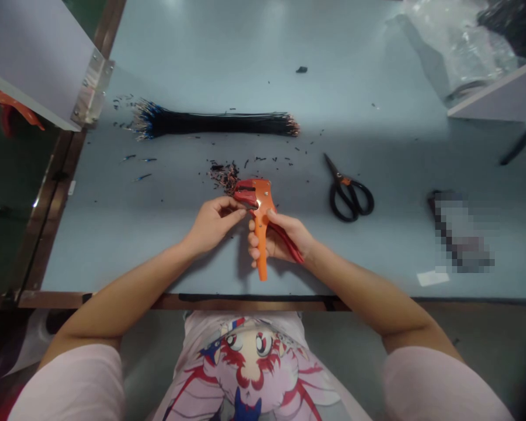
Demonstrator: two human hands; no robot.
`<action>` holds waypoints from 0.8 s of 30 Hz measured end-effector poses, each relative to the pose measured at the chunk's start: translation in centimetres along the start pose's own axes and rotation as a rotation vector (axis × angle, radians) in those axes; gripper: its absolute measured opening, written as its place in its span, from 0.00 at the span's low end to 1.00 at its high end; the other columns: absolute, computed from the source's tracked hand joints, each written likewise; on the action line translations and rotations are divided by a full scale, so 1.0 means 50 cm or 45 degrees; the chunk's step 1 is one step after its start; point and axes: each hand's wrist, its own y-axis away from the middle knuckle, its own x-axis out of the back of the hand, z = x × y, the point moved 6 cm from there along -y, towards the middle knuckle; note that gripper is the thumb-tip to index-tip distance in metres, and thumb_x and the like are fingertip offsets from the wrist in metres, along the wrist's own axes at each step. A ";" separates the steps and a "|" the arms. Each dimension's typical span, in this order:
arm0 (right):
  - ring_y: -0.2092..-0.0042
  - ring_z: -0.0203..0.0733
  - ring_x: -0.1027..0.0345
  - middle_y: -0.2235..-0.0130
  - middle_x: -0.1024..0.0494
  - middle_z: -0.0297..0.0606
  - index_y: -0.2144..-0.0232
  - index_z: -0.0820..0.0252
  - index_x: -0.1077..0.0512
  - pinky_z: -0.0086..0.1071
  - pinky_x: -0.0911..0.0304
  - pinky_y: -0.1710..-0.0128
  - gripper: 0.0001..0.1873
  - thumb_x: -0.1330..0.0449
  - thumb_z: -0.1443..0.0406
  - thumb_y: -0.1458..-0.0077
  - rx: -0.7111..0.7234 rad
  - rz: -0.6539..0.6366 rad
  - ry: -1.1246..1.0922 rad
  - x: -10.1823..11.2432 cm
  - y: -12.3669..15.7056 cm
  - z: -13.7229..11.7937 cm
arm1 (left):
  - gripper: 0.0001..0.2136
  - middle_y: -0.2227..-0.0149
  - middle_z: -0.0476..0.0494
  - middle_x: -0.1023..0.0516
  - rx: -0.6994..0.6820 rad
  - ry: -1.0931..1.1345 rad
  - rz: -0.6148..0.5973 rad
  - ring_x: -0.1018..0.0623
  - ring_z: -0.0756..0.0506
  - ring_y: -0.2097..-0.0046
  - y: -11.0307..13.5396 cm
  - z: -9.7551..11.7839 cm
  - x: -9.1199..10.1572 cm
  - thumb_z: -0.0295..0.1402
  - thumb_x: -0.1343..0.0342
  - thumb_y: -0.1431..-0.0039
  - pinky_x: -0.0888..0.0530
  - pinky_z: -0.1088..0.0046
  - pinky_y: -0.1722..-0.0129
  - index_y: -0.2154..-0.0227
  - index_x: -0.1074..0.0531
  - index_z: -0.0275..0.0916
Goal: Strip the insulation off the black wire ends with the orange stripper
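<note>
"What's the orange tool?"

"An automatic wire stripper (260, 228), with an orange body, a red handle (289, 242) and dark jaws at its head."

"How's it held?"

"Nearly upright, the right hand (284, 237) wrapped round both handles, head tilted toward the left hand (214, 225), just beside it."

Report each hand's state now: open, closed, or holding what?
Left hand: pinched shut against the head of the orange wire stripper; whether it holds a wire cannot be told.
Right hand: closed, holding the stripper's handles.
</note>
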 end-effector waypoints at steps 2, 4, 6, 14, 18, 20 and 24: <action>0.69 0.44 0.25 0.70 0.24 0.41 0.63 0.64 0.35 0.45 0.28 0.65 0.19 0.59 0.56 0.34 0.023 -0.030 -0.011 0.000 0.003 -0.004 | 0.06 0.71 0.48 0.24 -0.003 0.003 0.044 0.28 0.51 0.69 -0.002 0.000 0.006 0.35 0.40 0.49 0.31 0.73 0.64 0.72 0.27 0.37; 0.69 0.44 0.25 0.70 0.24 0.40 0.63 0.64 0.35 0.45 0.28 0.65 0.18 0.57 0.56 0.35 0.043 -0.054 -0.010 0.000 0.007 -0.006 | 0.07 0.73 0.49 0.25 -0.017 0.038 0.081 0.29 0.51 0.70 -0.002 -0.002 0.009 0.35 0.39 0.50 0.31 0.74 0.66 0.73 0.27 0.37; 0.69 0.44 0.25 0.70 0.24 0.40 0.63 0.64 0.35 0.45 0.28 0.65 0.18 0.56 0.56 0.35 0.055 -0.076 -0.003 -0.001 0.009 -0.008 | 0.07 0.74 0.50 0.26 -0.023 0.087 0.096 0.30 0.52 0.72 -0.002 -0.007 0.007 0.35 0.38 0.51 0.31 0.74 0.68 0.73 0.27 0.37; 0.70 0.42 0.27 0.70 0.25 0.38 0.63 0.63 0.34 0.44 0.28 0.66 0.16 0.53 0.56 0.37 0.196 0.054 0.069 0.005 0.026 -0.039 | 0.08 0.75 0.51 0.28 -0.042 0.007 0.091 0.32 0.55 0.77 -0.003 0.017 0.031 0.35 0.40 0.50 0.34 0.79 0.78 0.72 0.30 0.37; 0.70 0.40 0.28 0.71 0.26 0.36 0.65 0.61 0.33 0.41 0.28 0.67 0.15 0.52 0.56 0.38 0.389 0.199 0.066 0.018 0.047 -0.082 | 0.07 0.78 0.49 0.26 0.328 -0.244 -0.678 0.28 0.52 0.79 0.034 0.005 0.000 0.36 0.46 0.44 0.32 0.78 0.80 0.70 0.34 0.38; 0.70 0.40 0.28 0.71 0.27 0.36 0.65 0.61 0.33 0.41 0.28 0.67 0.15 0.52 0.56 0.38 0.460 0.235 0.077 0.020 0.056 -0.098 | 0.06 0.76 0.46 0.24 0.368 -0.351 -0.929 0.24 0.49 0.75 0.056 -0.006 -0.015 0.35 0.48 0.43 0.28 0.76 0.76 0.71 0.34 0.37; 0.69 0.42 0.28 0.70 0.27 0.36 0.66 0.59 0.31 0.42 0.28 0.67 0.17 0.53 0.55 0.39 0.537 0.336 0.144 0.025 0.067 -0.117 | 0.06 0.69 0.43 0.22 0.181 -0.374 -0.609 0.22 0.48 0.71 0.022 -0.021 -0.014 0.34 0.50 0.42 0.26 0.72 0.70 0.69 0.33 0.37</action>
